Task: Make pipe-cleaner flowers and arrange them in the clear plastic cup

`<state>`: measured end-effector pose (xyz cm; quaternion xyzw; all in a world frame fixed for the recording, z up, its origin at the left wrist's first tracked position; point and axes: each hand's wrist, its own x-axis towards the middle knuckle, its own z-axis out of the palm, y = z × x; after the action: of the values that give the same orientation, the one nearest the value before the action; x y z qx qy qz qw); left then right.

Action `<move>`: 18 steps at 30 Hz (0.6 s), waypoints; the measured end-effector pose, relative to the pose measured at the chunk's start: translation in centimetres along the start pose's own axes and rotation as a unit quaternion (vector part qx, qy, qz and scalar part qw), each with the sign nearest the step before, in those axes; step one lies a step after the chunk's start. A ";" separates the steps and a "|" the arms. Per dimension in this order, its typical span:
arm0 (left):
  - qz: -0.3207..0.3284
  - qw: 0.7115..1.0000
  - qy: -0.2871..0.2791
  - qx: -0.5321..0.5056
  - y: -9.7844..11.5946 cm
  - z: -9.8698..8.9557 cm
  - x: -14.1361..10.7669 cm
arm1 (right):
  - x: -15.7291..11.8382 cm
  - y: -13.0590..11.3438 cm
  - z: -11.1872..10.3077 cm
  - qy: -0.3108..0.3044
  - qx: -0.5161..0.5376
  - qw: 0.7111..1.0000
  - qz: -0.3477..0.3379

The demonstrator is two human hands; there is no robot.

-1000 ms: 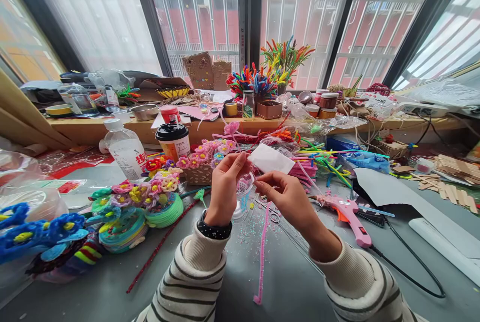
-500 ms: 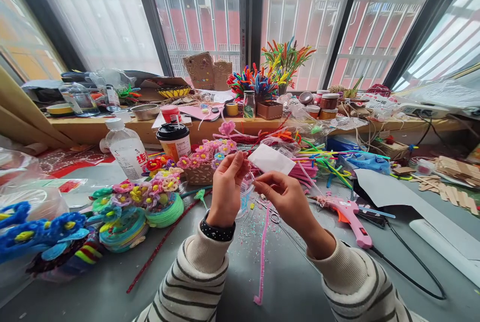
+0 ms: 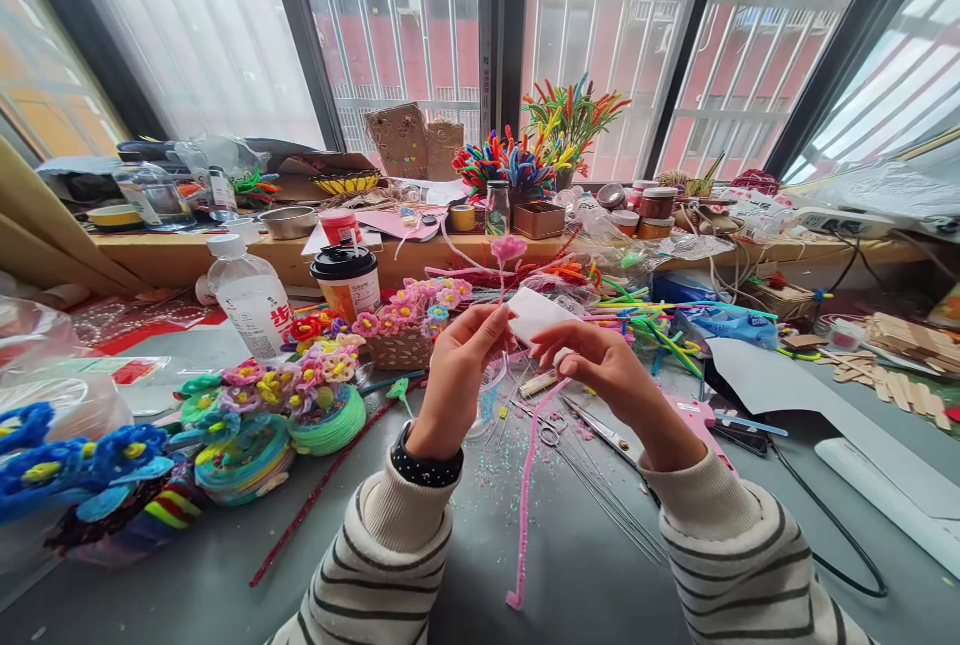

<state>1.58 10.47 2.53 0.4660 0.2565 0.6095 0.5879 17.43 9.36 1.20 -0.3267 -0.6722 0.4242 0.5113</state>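
My left hand (image 3: 459, 375) pinches the thin stem of a pink pipe-cleaner flower (image 3: 508, 248), holding it upright. Just right of it, my right hand (image 3: 604, 370) is bent with thumb and fingers apart, no object clearly in its grip. A small white spot shows at its thumb tip; I cannot tell what it is. Behind the fingers lies a white card (image 3: 536, 313), partly covered. Below the hands a pink pipe cleaner (image 3: 525, 505) hangs down over the table. A clear plastic cup (image 3: 491, 395) is half hidden by my left hand.
Scissors (image 3: 600, 422) and thin metal wires (image 3: 611, 505) lie on the glitter-strewn table. The pink glue gun (image 3: 697, 415) is partly behind my right wrist. Finished flower pots (image 3: 330, 420), a water bottle (image 3: 244, 295) and a lidded drink cup (image 3: 346, 285) stand left.
The pink flower has turned upright and shifted right in my left hand. My right hand has moved away to the right, its fingers parting, and scissors now show below it.
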 end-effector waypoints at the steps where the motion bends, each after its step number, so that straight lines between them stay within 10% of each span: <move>1: -0.006 1.000 -0.008 0.004 0.0 -0.1 0.0 | 0.0 0.0 -0.1 -0.001 0.001 1.000 0.005; 9: -0.108 0.979 -0.150 0.090 -0.3 0.4 -0.2 | 0.3 0.1 0.0 0.104 0.057 0.992 0.036; 18: -0.145 0.960 -0.171 0.166 -0.8 0.5 -0.1 | 0.3 -0.4 -0.3 0.168 0.097 0.979 0.068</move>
<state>2.38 10.39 2.06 0.6121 0.3148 0.3779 0.6192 17.61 9.47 1.71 -0.3871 -0.5083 0.4602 0.6165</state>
